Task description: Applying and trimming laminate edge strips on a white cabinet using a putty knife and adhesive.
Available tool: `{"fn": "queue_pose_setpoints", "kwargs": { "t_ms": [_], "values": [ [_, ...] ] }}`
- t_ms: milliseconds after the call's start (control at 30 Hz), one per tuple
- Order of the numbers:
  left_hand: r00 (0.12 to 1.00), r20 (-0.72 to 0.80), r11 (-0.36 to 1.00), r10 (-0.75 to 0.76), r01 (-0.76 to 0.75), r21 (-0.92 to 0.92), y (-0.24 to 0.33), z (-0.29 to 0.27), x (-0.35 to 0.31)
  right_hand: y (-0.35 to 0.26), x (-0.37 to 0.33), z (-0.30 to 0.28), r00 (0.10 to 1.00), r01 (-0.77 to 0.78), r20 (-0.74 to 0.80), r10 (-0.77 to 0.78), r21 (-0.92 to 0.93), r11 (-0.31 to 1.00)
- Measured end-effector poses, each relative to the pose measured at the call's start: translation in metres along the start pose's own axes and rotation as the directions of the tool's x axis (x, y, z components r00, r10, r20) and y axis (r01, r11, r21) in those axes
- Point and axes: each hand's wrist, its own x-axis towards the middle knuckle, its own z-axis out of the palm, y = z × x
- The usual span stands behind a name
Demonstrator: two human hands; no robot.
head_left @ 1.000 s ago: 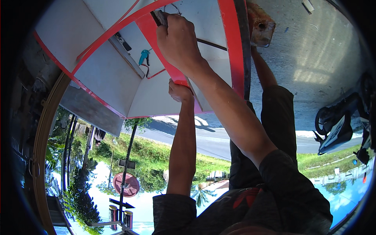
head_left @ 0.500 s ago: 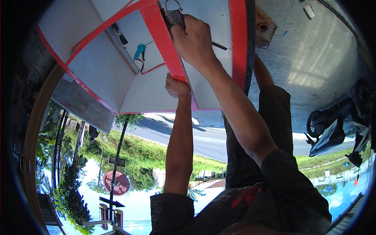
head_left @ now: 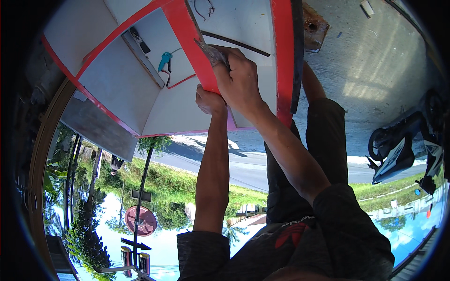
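Note:
My right hand (head_left: 239,82) is closed on a grey, mottled flat piece (head_left: 213,54) with a pointed corner; its exact kind does not show. This piece lies against the edge of a red strip (head_left: 187,35) on the front of a white cabinet divider. Lower down, my left hand (head_left: 209,99) is wrapped round the bottom end of the same strip, its fingers partly hidden behind it. The two hands are close together, the right one just above and to the right of the left.
Inside the white, red-edged cabinet (head_left: 112,82) lie a teal tool (head_left: 165,62), a black object (head_left: 139,40), a dark thin bar (head_left: 236,43) and a loop of wire (head_left: 205,9). A rusty piece (head_left: 315,28) rests on the concrete floor (head_left: 365,61). A motorcycle (head_left: 398,154) stands at right.
My right hand has slid down the red strip toward my left hand with the grey piece in it. More of the dark bar now shows. My left hand keeps its hold.

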Motion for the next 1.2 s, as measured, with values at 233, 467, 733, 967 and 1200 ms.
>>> {"fn": "queue_pose_setpoints", "kwargs": {
  "t_ms": [233, 467, 733, 967, 1200],
  "values": [
    [0.997, 0.075, 0.991, -0.011, 0.001, 0.137, 0.016, 0.001, -0.007, 0.013, 0.019, 0.033, 0.977, 0.151, -0.136, -0.165, -0.111, 0.982],
    [0.999, 0.023, 0.999, -0.043, 0.043, -0.004, 0.007, -0.008, 0.002, 0.005, -0.019, 0.023, 0.987, 0.129, -0.096, -0.132, -0.029, 0.991],
    [0.999, 0.015, 0.999, -0.03, 0.029, 0.033, 0.017, -0.004, -0.001, 0.0, 0.003, 0.022, 0.995, 0.073, -0.062, -0.073, -0.015, 0.997],
    [0.995, 0.073, 0.98, -0.072, 0.084, -0.178, 0.021, 0.012, -0.012, 0.021, 0.031, 0.016, 0.935, 0.134, -0.326, -0.137, -0.033, 0.99],
    [0.75, -0.149, 0.763, 0.644, -0.62, 0.18, -0.147, 0.075, 0.146, -0.052, -0.055, -0.007, 0.958, -0.021, 0.271, -0.093, 0.391, 0.92]
  ]
}}
